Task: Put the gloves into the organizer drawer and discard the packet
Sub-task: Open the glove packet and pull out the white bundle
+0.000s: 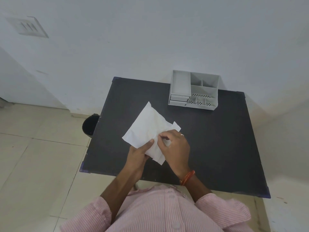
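Your left hand (136, 155) grips the flat white paper packet (147, 131) from beneath; your right hand (175, 146) pinches its top, perhaps the opening, well short of the grey plastic organizer (194, 90).

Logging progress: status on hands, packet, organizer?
Left hand and right hand both gripping white packet above table. Gloves not visible. Organizer at far edge, path clear. Bin left of table.
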